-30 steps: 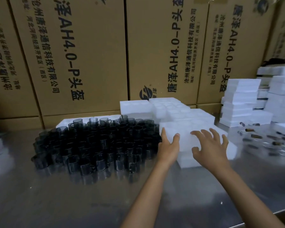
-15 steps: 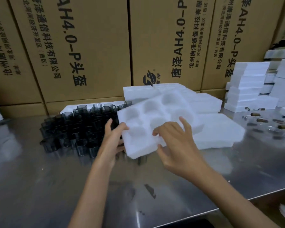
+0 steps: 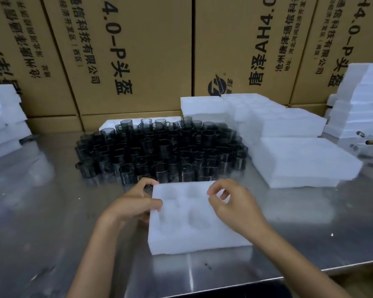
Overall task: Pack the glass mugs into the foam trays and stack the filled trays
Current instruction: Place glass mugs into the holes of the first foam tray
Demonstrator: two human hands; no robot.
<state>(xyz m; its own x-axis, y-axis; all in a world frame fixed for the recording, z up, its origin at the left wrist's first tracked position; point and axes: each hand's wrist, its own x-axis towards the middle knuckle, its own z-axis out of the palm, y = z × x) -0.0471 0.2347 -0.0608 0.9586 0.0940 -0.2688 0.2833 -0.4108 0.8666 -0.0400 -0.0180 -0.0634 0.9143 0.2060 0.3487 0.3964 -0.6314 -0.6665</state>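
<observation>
A white foam tray [image 3: 187, 235] with round empty pockets lies flat on the steel table just in front of me. My left hand [image 3: 134, 203] grips its left edge with thumb on top. My right hand [image 3: 233, 203] hovers over the tray's right part, fingers curled and pinched at the top edge. Behind the tray stands a dense cluster of dark glass mugs [image 3: 159, 151], several rows deep, upright on the table.
More foam trays [image 3: 299, 162] are piled to the right, with further stacks at the back [image 3: 205, 106], far right [image 3: 357, 100] and far left [image 3: 2, 119]. Large cardboard boxes [image 3: 127, 50] wall off the back. The table's front edge [image 3: 310, 274] is close.
The tray was lifted off the right pile, carried tilted over the mugs, and now lies flat on the table in front of the mugs. Both hands came nearer with it.
</observation>
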